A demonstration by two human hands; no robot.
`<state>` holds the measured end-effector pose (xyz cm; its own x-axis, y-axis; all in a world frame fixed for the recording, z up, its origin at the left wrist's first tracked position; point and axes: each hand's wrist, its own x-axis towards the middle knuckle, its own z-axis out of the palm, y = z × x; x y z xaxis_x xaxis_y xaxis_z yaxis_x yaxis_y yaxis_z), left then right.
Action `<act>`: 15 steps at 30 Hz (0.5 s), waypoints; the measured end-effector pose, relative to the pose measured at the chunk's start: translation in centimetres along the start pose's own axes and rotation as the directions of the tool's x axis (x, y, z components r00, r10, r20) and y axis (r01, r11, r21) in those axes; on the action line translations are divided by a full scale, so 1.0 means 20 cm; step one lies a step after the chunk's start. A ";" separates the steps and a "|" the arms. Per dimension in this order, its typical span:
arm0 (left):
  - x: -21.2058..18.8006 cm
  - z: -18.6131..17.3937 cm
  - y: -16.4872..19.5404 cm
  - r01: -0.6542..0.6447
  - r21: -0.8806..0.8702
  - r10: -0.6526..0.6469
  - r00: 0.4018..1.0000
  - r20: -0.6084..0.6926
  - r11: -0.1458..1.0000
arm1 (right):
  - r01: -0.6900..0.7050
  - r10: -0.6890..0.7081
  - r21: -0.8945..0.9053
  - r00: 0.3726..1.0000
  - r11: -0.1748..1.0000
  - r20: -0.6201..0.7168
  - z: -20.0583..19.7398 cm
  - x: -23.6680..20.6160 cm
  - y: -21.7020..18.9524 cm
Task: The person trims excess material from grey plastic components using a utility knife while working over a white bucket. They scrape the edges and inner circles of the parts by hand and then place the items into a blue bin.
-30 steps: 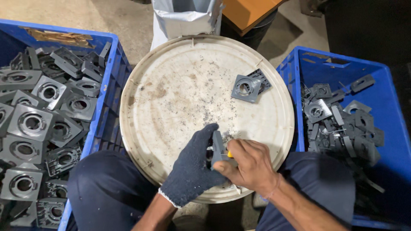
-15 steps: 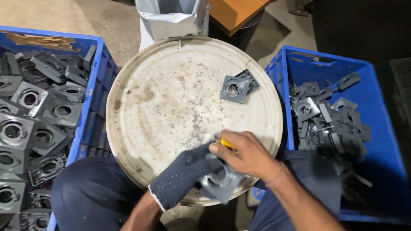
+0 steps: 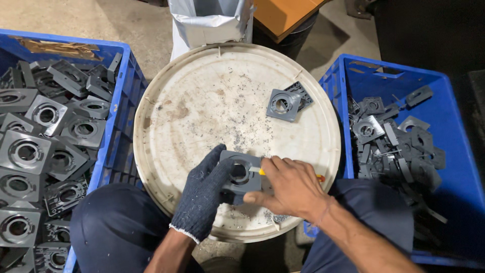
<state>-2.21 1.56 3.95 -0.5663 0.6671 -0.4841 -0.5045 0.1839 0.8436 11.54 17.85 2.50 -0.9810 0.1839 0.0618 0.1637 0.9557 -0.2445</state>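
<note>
Gloved left hand on grey plate

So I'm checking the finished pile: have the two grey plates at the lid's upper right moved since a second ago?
No. The two grey plates still lie stacked near the round white lid's upper-right rim; only the camera shifted.

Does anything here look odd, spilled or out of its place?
Yes, slightly. Small dark shavings lie scattered over the white round lid. Two grey plates rest askew on it, apart from both blue crates. Only the left hand is gloved; the right hand is bare.
</note>
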 end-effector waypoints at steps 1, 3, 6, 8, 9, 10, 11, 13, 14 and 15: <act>0.00 0.00 -0.01 0.002 -0.002 -0.002 1.000 -0.009 1.000 | 0.013 -0.013 -0.010 0.999 1.000 -0.031 0.01 0.00 -0.01; 0.01 -0.01 -0.02 0.000 -0.061 0.000 1.000 -0.003 0.998 | 0.003 -0.003 -0.023 1.000 1.000 -0.020 0.02 -0.01 -0.02; 0.01 -0.02 -0.03 0.031 -0.068 -0.032 0.999 -0.010 0.997 | -0.030 0.031 -0.021 0.998 0.999 0.047 0.04 -0.02 -0.02; 0.00 -0.02 -0.03 0.041 -0.070 -0.043 0.999 -0.014 0.997 | -0.006 0.006 -0.003 1.000 1.000 0.024 0.05 -0.02 -0.01; -0.01 -0.01 -0.03 0.038 -0.085 -0.039 0.999 -0.013 0.996 | -0.007 0.007 0.003 1.000 1.000 0.015 0.06 -0.02 0.00; -0.01 -0.01 -0.03 0.036 -0.099 -0.037 0.999 -0.011 0.994 | -0.009 0.008 0.009 1.000 1.000 0.006 0.06 -0.03 0.01; -0.02 0.00 -0.02 0.045 -0.070 -0.045 0.999 -0.006 0.997 | -0.012 0.012 0.016 1.000 1.000 -0.002 0.07 -0.03 0.01; -0.04 0.00 -0.01 0.057 -0.014 -0.057 0.998 0.003 0.998 | -0.046 0.046 0.029 0.999 0.999 0.018 0.07 -0.04 0.03; -0.04 0.01 -0.01 0.075 0.005 -0.075 0.997 -0.007 0.997 | -0.064 0.063 0.036 0.998 0.997 0.027 0.07 -0.05 0.03; -0.04 0.01 0.00 0.096 0.023 -0.095 0.995 -0.018 0.995 | -0.044 0.043 0.034 0.998 0.998 0.037 0.07 -0.05 0.03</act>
<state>-1.52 1.18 4.35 -0.5271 0.6335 -0.5664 -0.5410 0.2639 0.7986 12.52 17.88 0.90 -0.9763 0.2158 0.0159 0.2029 0.9383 -0.2800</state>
